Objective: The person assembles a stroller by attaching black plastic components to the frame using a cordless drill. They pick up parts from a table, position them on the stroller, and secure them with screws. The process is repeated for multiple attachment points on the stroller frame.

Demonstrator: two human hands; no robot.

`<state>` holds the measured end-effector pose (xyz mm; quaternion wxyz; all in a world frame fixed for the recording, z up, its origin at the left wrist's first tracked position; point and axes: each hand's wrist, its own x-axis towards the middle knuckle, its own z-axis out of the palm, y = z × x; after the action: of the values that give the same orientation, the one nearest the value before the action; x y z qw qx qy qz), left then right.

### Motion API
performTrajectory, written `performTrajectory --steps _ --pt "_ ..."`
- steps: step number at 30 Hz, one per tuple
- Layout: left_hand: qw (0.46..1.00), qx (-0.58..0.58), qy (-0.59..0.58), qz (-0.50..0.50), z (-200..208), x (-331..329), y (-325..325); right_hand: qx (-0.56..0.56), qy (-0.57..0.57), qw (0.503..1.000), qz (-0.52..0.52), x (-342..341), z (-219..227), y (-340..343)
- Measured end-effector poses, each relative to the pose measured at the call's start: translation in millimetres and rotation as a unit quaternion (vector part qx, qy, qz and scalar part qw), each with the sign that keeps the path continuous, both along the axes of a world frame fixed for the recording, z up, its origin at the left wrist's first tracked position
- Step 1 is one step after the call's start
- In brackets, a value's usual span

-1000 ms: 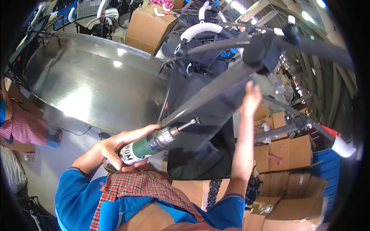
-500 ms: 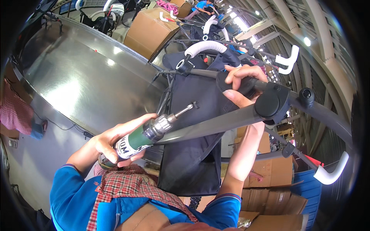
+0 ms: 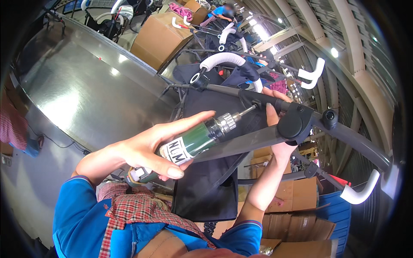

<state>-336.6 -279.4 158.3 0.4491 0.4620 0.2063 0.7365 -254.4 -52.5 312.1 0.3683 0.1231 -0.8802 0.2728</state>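
My left hand [image 3: 144, 144] is wrapped round a green cordless screwdriver [image 3: 198, 138], tilted up to the right. Its bit [image 3: 247, 111] meets the dark tube beside the black fabric; a dark screw seems to sit at the tip, too small to make out well. My right hand [image 3: 271, 115] grips that upper tube of a stroller frame [image 3: 241, 144], thumb in front by the bit, fingers partly hidden behind. Black seat fabric [image 3: 211, 105] hangs from the frame. A round black hinge [image 3: 292, 126] joins the tubes just right of my right hand. Above curves a white-wrapped bar [image 3: 223, 58].
A shiny metal table [image 3: 86, 86] stretches along the left, with a large cardboard box [image 3: 157, 36] behind it. More stroller frames with white handles [image 3: 313, 73] stand beyond. Cardboard boxes [image 3: 292, 195] lie at lower right. Another person [image 3: 221, 13] works far back.
The screwdriver has moved up and right, bringing its tip from open space to the tube. My right-hand fingers have slipped further behind the tube, and the thumb now points up beside the bit.
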Motion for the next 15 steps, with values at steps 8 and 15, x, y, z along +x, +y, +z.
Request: performTrajectory --steps 8,15 --pt "0.999 -0.025 0.014 0.018 17 9 8 -0.03 0.007 0.998 0.06 -1 -9 7" --pt "0.993 0.004 -0.105 -0.055 26 35 7 0.039 0.026 0.999 0.025 0 -11 7"
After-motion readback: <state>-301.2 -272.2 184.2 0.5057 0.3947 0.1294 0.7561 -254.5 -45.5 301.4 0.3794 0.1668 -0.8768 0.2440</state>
